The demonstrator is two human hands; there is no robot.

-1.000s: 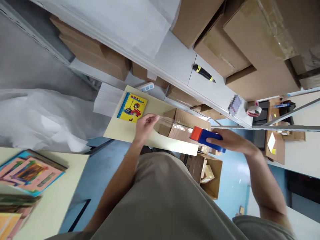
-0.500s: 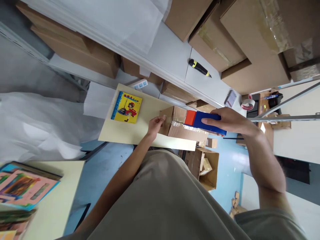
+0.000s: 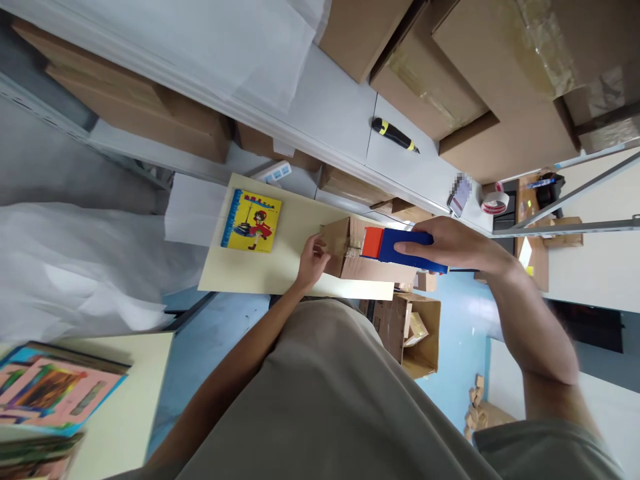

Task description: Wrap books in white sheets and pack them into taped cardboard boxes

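A small cardboard box lies on a pale yellow table. My right hand is wrapped round the blue handle of a tape dispenser, whose orange head rests on top of the box. My left hand presses its fingers against the box's left end, where a strip of clear tape hangs over. A yellow picture book lies flat on the table to the left of the box.
Grey shelves behind the table carry large cardboard boxes, a black and yellow utility knife, a tape roll and white sheets. An open carton stands on the blue floor. Colourful books lie on a near table at lower left.
The tape dispenser has moved left along the top of the box towards my left hand. My left hand went from holding the stretched tape end to pressing against the box's end.
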